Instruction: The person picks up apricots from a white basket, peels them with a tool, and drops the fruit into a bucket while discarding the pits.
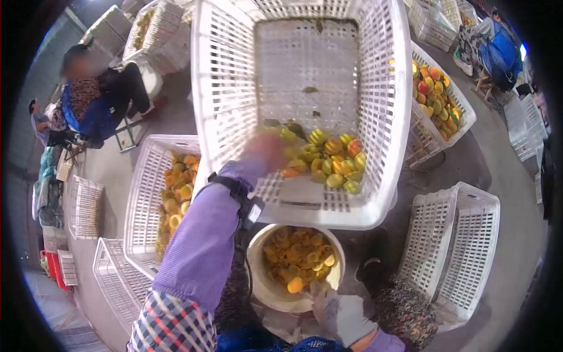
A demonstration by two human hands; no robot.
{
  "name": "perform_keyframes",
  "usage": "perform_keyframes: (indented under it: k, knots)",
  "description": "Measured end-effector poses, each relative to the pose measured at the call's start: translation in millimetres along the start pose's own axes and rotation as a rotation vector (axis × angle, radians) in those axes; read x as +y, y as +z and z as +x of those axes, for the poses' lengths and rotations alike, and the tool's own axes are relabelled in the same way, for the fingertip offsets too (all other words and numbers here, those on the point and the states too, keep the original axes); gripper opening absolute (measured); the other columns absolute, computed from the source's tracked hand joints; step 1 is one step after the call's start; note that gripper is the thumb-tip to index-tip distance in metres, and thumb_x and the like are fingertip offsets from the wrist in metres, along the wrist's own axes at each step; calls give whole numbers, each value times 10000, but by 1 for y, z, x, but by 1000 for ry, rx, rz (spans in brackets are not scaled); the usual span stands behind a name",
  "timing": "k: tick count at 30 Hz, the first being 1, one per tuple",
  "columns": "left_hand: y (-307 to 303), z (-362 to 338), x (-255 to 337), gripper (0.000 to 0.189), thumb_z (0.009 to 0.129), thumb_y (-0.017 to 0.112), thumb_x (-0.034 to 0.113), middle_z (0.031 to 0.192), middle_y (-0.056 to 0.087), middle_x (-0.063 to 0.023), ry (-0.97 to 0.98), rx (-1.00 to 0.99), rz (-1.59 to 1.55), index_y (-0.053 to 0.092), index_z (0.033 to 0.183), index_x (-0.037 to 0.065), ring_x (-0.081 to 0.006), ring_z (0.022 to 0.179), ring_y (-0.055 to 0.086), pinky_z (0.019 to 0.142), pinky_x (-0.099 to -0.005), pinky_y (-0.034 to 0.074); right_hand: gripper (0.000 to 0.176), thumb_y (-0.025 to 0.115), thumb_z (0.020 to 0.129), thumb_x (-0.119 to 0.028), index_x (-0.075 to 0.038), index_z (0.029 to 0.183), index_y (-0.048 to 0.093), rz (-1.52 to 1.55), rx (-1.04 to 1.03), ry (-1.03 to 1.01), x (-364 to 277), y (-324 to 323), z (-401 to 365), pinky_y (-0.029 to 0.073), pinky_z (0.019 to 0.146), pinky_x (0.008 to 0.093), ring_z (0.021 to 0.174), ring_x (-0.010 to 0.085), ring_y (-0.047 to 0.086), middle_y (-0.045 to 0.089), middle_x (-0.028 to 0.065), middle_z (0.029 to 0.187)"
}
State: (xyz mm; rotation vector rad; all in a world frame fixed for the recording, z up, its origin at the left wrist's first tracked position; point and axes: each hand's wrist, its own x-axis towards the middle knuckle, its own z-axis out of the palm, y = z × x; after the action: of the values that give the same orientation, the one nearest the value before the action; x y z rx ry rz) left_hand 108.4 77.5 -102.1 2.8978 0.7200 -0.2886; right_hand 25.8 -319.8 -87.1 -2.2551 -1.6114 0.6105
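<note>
Fruit (pixel 333 146) lies just right of left hand (pixel 268 151), the nearer; blurred, grip unclear. Right hand (pixel 346 317): can't tell.

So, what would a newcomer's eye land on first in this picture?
Probably the big white crate at top centre, with mostly yellow-green fruit bunched at its near end. Next, the left hand, blurred beside that fruit, its sleeve purple. Below sits a bucket of orange-yellow pieces, the gloved right hand near it.
</note>
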Motion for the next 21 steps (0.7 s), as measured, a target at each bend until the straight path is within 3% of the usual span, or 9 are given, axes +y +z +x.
perform_keyframes:
  k: [1,3,5,9,10,14,16,19,21]
  knots:
    - [2,19,2,578,860,592,451,1188,606,-218,-112,-251,109,569,1293,68,-332,1150,590,952,-445,492,204,532,893,-248,-81,952,633,-3,-54,18,-5,-3,2,415,433,405,503,257,591,586,80,641]
    - [40,40,-9,633,843,612,508,1183,610,-217,-157,-116,147,545,1323,100,-356,1161,580,976,-452,478,203,531,899,-255,-85,941,633,87,-72,53,1,-5,8,431,455,422,523,274,602,594,90,641]
    - [33,39,-7,706,804,646,544,1245,576,-220,-104,-244,118,529,1340,100,-366,1193,554,999,-460,462,173,549,855,-206,-73,922,640,272,-26,79,6,-10,5,470,522,432,596,304,616,600,86,652]
    - [24,28,-8,758,801,645,564,1362,481,-229,-181,-201,77,489,1375,95,-390,1269,477,1024,-482,439,362,492,923,-330,-87,1182,565,233,-402,183,1,-35,30,520,584,448,637,321,660,615,112,653]
    - [19,27,-4,698,845,607,539,1410,442,-185,-264,-257,53,463,1402,144,-385,1312,428,1027,-479,436,416,490,924,-358,-99,1245,541,203,-232,34,6,-22,25,533,643,447,670,350,663,651,131,714]
    - [-47,-31,23,496,858,608,458,1367,492,-129,-49,-191,4,575,1282,202,-349,1204,522,982,-459,468,430,573,898,-273,-64,1267,502,270,-42,111,-1,-55,23,527,641,473,702,389,657,660,214,807]
    - [-23,-29,-8,439,851,609,408,1344,505,-134,236,-56,-265,612,1222,174,-336,1137,550,938,-459,488,406,598,887,-246,-35,1224,514,237,167,157,-7,-67,36,525,601,458,661,368,657,660,180,764]
    - [-63,-67,20,603,711,635,24,1323,541,-136,60,-92,-921,545,1307,40,-251,1142,580,993,-345,467,397,625,872,-193,-20,1205,494,378,478,106,-17,-84,59,519,576,452,653,379,649,655,175,747]
    - [-69,-100,32,635,723,587,-45,1328,535,-131,86,-66,-1402,490,1349,6,-243,1156,569,1016,-333,447,392,624,874,-183,-21,1202,484,344,579,75,-20,-83,78,516,577,453,664,384,648,655,181,771]
